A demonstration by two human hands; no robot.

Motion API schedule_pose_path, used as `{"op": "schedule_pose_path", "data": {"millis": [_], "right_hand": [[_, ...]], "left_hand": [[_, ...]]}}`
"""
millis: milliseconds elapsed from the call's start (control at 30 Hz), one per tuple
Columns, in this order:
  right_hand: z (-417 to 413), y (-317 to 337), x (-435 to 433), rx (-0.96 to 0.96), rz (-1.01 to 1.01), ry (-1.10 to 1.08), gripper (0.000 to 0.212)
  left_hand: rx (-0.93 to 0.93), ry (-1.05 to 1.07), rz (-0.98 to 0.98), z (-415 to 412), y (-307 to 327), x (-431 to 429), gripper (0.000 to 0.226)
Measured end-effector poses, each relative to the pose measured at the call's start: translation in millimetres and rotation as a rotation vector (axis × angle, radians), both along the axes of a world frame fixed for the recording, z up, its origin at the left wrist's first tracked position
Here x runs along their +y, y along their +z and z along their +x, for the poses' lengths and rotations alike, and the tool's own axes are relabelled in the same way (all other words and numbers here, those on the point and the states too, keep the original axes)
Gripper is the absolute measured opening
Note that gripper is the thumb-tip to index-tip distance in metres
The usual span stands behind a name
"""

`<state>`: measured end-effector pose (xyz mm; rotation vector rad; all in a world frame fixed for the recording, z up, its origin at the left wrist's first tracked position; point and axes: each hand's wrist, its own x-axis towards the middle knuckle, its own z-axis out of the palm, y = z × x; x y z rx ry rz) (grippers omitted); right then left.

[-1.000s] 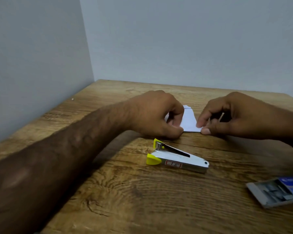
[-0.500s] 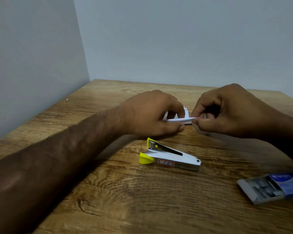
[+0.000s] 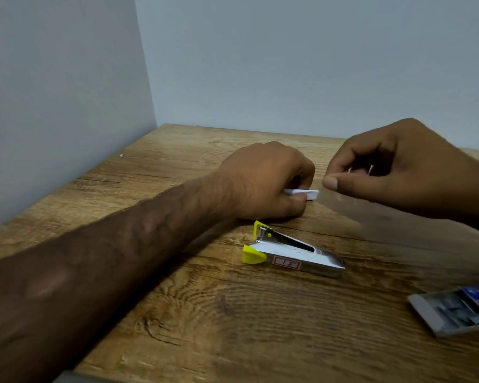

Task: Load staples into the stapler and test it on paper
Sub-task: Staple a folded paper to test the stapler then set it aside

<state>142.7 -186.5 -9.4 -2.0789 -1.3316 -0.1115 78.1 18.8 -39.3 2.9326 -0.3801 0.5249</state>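
Note:
A folded white paper (image 3: 306, 192) sticks out of my left hand (image 3: 263, 181), which pinches it just above the wooden table (image 3: 233, 313). My right hand (image 3: 398, 167) hovers to the right of the paper with curled fingers. Its thumb tip sits a little off the paper's edge, and I make out nothing held in it. A small silver stapler (image 3: 296, 254) with yellow ends lies on the table in front of my left hand, untouched. An open box of staples (image 3: 451, 312) with a blue sleeve rests at the right edge.
Grey walls meet in a corner behind the table at the left and back. My left forearm crosses the table's left half. A tiny white speck (image 3: 121, 155) lies near the left wall.
The paper went from flat on the table to folded and lifted between both hands. My right hand has now let go of it and drawn slightly right, while my left keeps hold.

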Motion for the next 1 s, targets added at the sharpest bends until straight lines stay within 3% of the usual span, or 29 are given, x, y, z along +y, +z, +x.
{"op": "schedule_pose_path", "data": {"millis": [100,233,333,433,600,700,800,867,1000], "right_hand": [[-16.3,-0.3,6.3,0.128,-0.045,0.18,0.02],[-36.9,-9.5,18.3,0.242,-0.305,0.339,0.046],[-39.4,-17.6,19.9,0.089,-0.362,0.304,0.059],[-41.7,-20.3,21.4,-0.038,-0.375,0.279,0.051],[-42.1,-14.5,20.2,0.0,-0.385,0.328,0.027],[-38.2,-9.3,17.6,0.216,-0.361,0.374,0.018],[-27.5,-5.6,15.5,0.571,-0.133,0.342,0.013],[-21.7,-4.0,11.9,0.817,0.014,0.326,0.02],[-9.2,-3.8,4.7,1.087,0.189,0.337,0.038]], "left_hand": [[0.045,-0.002,-0.047,-0.5,1.5,4.2,0.02],[0.065,-0.026,-0.081,-1.7,2.2,6.6,0.028],[0.052,-0.035,-0.084,0.0,1.9,8.7,0.02],[0.037,-0.039,-0.082,2.9,0.1,9.8,0.017],[0.013,-0.06,-0.095,6.7,-3.9,9.3,0.011],[0.009,-0.086,-0.144,6.5,-4.0,10.0,0.004],[0.005,-0.095,-0.215,5.0,-4.5,11.8,0.011],[-0.055,-0.064,-0.243,5.5,-6.6,12.9,0.017],[-0.135,-0.056,-0.292,5.7,-7.4,14.2,0.012]]}}
